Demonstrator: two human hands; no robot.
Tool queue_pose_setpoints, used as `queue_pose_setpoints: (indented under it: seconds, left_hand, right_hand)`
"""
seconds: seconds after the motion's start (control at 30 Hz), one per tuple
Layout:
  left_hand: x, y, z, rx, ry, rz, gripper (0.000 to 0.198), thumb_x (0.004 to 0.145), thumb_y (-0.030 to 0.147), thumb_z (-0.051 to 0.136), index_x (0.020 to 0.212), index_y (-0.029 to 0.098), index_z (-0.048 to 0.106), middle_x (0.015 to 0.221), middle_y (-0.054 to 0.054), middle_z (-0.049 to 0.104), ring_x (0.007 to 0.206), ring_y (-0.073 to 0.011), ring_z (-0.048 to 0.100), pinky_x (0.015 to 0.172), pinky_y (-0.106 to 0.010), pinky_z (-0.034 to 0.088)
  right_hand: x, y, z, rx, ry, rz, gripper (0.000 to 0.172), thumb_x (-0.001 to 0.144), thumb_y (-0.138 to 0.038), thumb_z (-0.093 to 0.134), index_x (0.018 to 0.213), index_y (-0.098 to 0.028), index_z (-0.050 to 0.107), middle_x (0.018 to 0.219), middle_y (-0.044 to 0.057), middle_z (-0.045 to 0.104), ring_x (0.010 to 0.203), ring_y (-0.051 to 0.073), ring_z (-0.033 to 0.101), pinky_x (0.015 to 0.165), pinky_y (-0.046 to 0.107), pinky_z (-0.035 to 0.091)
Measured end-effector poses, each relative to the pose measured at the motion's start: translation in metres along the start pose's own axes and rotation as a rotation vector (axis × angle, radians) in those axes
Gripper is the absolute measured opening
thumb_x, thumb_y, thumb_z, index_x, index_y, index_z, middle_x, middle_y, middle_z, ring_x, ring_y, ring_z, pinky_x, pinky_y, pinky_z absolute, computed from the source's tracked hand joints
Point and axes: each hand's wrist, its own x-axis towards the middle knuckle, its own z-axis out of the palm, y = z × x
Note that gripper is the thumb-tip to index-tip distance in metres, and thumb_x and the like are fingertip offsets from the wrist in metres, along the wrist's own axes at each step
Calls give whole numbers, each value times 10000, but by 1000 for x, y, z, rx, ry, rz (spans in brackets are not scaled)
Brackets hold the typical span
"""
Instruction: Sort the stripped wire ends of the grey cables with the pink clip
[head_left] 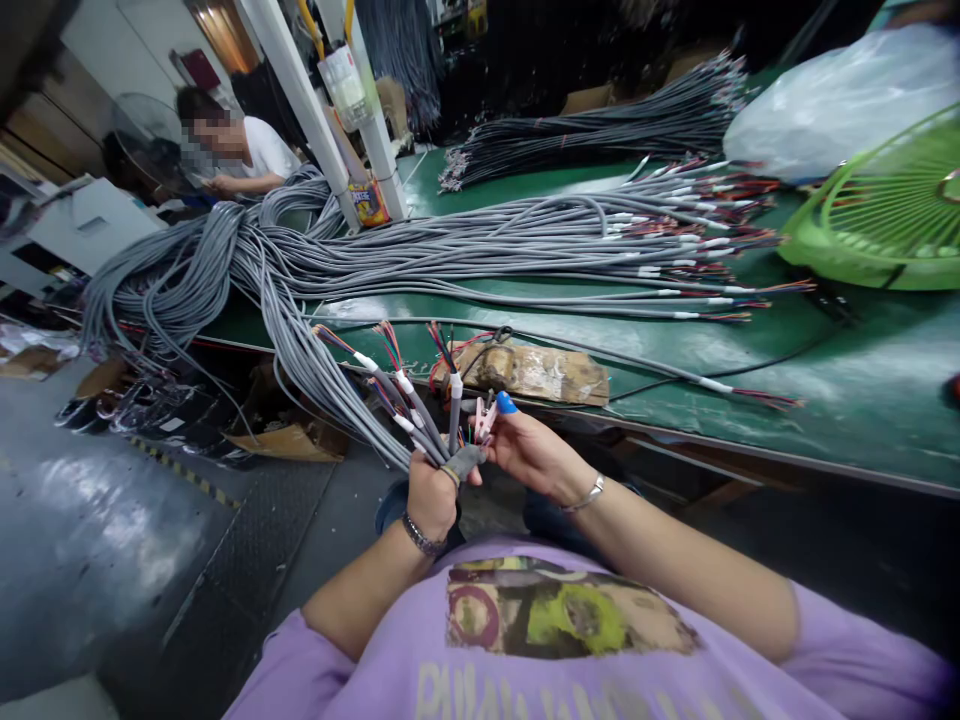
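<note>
My left hand (435,496) is closed around a bunch of grey cables (429,425). Their ends stick up past my fingers, with white sleeves and coloured wires fanned out. A grey cover sits on my left thumb. Close beside it, my right hand (531,455) pinches a small pale pink clip-like piece (484,418). One of its digits wears a blue fingertip cover (506,402). Thin coloured wires show between the two hands; whether the pink piece grips one of them I cannot tell.
Long grey cables (465,245) stretch across the green table (847,400). A taped wooden block (547,372) lies at its front edge. Black cables (592,135) lie behind, a green fan (885,210) and plastic bag (840,105) at right. A person (259,150) sits at far left.
</note>
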Motion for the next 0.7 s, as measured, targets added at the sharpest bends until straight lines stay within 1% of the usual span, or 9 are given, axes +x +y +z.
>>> queue_pose_setpoints:
  seconds: [0.13, 0.23, 0.3, 0.4, 0.47, 0.57, 0.63, 0.7]
  left_hand:
    - [2, -1, 4, 10, 13, -33, 306, 685, 358, 734, 485, 161, 614, 432, 2, 564, 453, -117, 528, 513, -251, 401]
    - [3, -3, 5, 23, 13, -60, 319, 671, 370, 743, 479, 158, 601, 426, 7, 559, 421, -106, 498, 505, -253, 398]
    - [3, -4, 5, 28, 5, -62, 325, 673, 381, 740, 482, 157, 601, 426, 6, 559, 412, -103, 489, 504, -254, 399]
    - [2, -4, 3, 40, -1, -66, 319, 685, 402, 729, 513, 157, 620, 436, 2, 566, 428, -116, 510, 505, -255, 406]
    - [0, -5, 0, 40, -11, -56, 315, 700, 400, 720, 522, 159, 622, 447, -2, 573, 460, -126, 536, 522, -255, 419]
    - [-4, -9, -7, 35, -35, -18, 320, 728, 365, 704, 501, 164, 600, 466, -5, 581, 504, -130, 561, 551, -251, 431]
    - [-7, -13, -12, 51, -48, -13, 322, 737, 342, 699, 492, 163, 591, 474, -5, 584, 507, -127, 557, 551, -248, 428]
    - [-9, -16, -17, 75, -58, -28, 312, 738, 337, 698, 500, 161, 597, 475, -6, 585, 496, -125, 544, 535, -246, 415]
  right_hand:
    - [2, 3, 1, -12, -13, -34, 368, 789, -532, 653, 856, -171, 642, 676, 29, 641, 605, 152, 562, 561, 278, 478]
    - [3, 5, 2, -54, -31, -69, 409, 797, -568, 621, 886, -169, 640, 706, 44, 648, 631, 169, 577, 544, 285, 472]
    - [3, 7, 4, -54, -49, -68, 434, 803, -589, 598, 892, -166, 637, 728, 54, 652, 630, 170, 578, 538, 287, 473]
    - [1, 8, 4, 1, -47, -49, 419, 817, -597, 572, 853, -182, 624, 749, 39, 651, 605, 149, 565, 545, 275, 481]
    - [-1, 7, 2, 38, -37, -16, 420, 835, -602, 542, 847, -190, 623, 764, 28, 650, 609, 130, 565, 564, 255, 486]
    - [-5, 2, -5, 42, -68, 100, 434, 844, -600, 529, 848, -179, 636, 766, 34, 654, 635, 119, 584, 600, 241, 496]
    - [-9, -2, -11, -1, -116, 183, 413, 820, -574, 583, 822, -166, 644, 753, 37, 652, 641, 119, 591, 620, 248, 503]
    - [-13, -5, -13, -87, -141, 222, 385, 755, -533, 680, 805, -152, 656, 736, 30, 644, 621, 111, 577, 616, 248, 501]
